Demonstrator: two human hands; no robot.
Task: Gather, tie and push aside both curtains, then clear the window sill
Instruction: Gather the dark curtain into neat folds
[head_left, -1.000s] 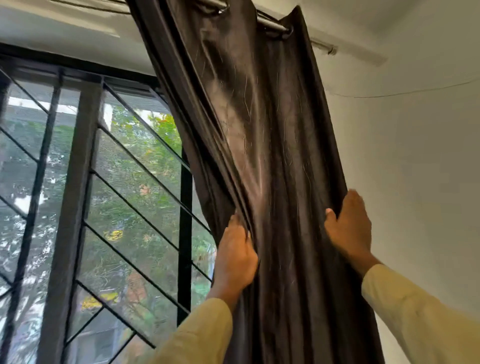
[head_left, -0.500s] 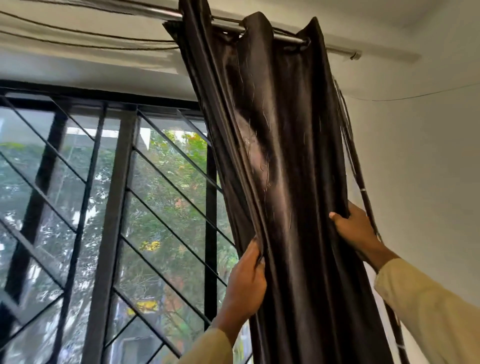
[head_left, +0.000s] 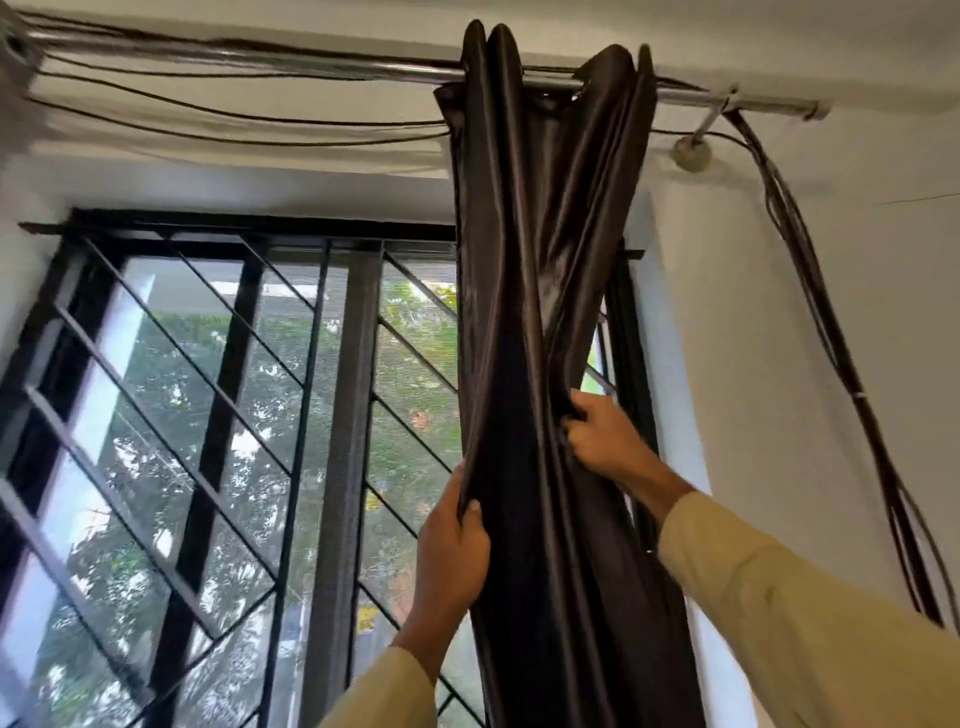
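**Dark curtain (head_left: 545, 260) gripped on both edges**

The curtain hangs straight down from the rod (head_left: 363, 70), at the right edge of the window (head_left: 343, 415). The left hand (head_left: 452, 551) curls its fingers round the curtain's left edge. The right hand (head_left: 602, 441) clutches folds on its right side, slightly higher. The cloth lies between them, so gathering likely means squeezing inward.

The head camera tilts upward, close to the curtain (head_left: 545, 364) and window (head_left: 234, 415).
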